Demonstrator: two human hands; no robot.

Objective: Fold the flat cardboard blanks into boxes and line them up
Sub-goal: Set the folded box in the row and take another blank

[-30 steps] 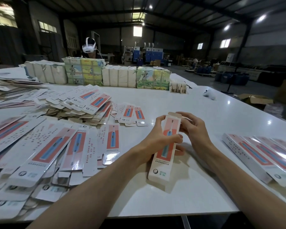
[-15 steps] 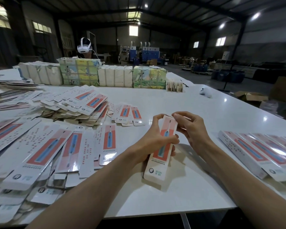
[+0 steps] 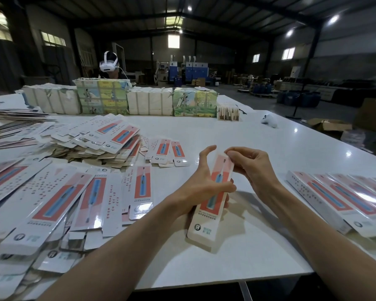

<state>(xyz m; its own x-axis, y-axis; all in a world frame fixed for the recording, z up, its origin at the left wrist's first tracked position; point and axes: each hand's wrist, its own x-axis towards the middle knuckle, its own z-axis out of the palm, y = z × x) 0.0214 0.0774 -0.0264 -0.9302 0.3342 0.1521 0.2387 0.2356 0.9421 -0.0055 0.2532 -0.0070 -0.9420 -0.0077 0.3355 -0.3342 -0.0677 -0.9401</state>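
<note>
A white table (image 3: pixel 258 148) fills the view. Flat blanks (image 3: pixel 59 192) lie overlapping from 7 to 10 o'clock. Wrapped bundles (image 3: pixel 150 103) stand in a line along the far edge at 11 to 12 o'clock. A row of folded boxes (image 3: pixel 345 203) lies side by side at 3 to 4 o'clock. Just off centre toward 5 o'clock, a long box (image 3: pixel 215 196) is held tilted above the table. The left hand (image 3: pixel 202 185) grips its middle, thumb across the printed face, forefinger raised free. The right hand (image 3: pixel 252 168) pinches its far end.
</note>
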